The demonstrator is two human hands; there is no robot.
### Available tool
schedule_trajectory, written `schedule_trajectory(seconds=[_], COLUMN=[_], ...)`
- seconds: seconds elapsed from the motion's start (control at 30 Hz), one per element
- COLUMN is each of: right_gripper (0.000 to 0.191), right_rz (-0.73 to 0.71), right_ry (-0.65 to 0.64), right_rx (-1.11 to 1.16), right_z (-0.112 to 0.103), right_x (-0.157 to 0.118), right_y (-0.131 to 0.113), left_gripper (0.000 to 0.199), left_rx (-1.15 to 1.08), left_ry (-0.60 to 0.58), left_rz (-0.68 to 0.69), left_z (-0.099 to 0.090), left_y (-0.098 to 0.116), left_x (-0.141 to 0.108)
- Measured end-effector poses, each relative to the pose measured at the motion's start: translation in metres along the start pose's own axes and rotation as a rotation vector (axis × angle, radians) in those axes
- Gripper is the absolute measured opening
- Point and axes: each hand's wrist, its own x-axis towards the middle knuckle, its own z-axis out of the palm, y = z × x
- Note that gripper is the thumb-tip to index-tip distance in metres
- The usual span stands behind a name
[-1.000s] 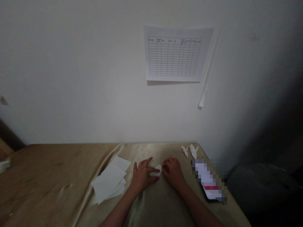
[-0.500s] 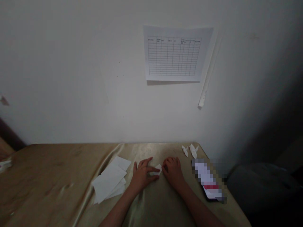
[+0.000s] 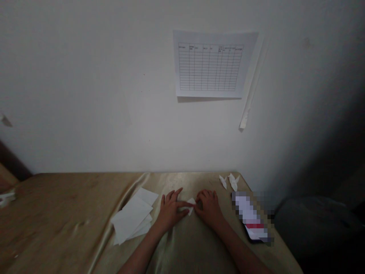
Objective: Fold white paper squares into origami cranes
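A small folded piece of white paper [image 3: 191, 200] lies on the cloth-covered table between my two hands. My left hand [image 3: 170, 211] has its fingers spread, with the index finger laid across the paper and the thumb just below. My right hand [image 3: 209, 205] has curled fingers, and its thumb and index finger pinch the paper's right corner. Fingers cover part of the paper, so its full shape is hidden. Two little folded paper figures, a smaller one [image 3: 223, 182] and a bigger one [image 3: 234, 182], sit at the table's back right corner.
Several loose white paper sheets [image 3: 132, 217] lie fanned out left of my left hand. A phone [image 3: 251, 219], its screen blurred, rests near the right table edge. The gold tablecloth [image 3: 62, 213] has folds. Behind it rises a wall with a printed table sheet [image 3: 211, 68].
My left index finger has stretched rightward over the folded paper, and its tip now meets my right fingers. The right thumb and index finger have closed in on the paper's corner.
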Motion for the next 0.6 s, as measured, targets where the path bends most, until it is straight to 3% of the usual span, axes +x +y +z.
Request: schedule_trajectory(seconds=[0.6], right_gripper=[0.042], right_rz=[0.011], right_ry=[-0.06], right_rx=[-0.018], right_z=[-0.007], right_x=[-0.006], right_y=[-0.011], left_gripper=[0.029], left_rx=[0.003], left_ry=[-0.002], left_rz=[0.001], left_z=[0.0], left_y=[-0.001], left_x=[0.0])
